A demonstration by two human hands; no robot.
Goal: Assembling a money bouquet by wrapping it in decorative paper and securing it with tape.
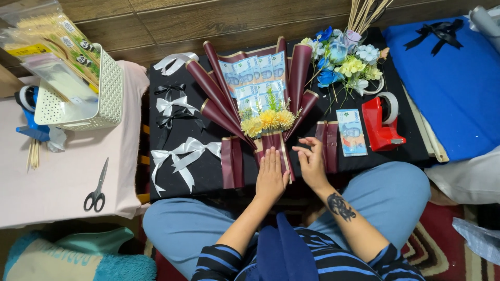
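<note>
a fan-shaped bouquet of maroon paper cones with gold edges, folded banknotes and small yellow flowers (260,99) is laid flat on the black-covered table (208,171), its narrow stem end pointing near. the left hand (271,174) is pressed flat, fingers together, on the maroon wrapped stem, while the right hand (311,162) is held just right of it, fingers loosely curled, with nothing clearly pinched. the bouquet is judged light but floppy and easily creased; the paper cones and notes would likely crush or slip apart, so it is best gripped at the gathered stem and supported underneath. a loose banknote (351,131) and a red tape dispenser (382,122) are seen to the right, white satin bows (179,156) to the left.
</note>
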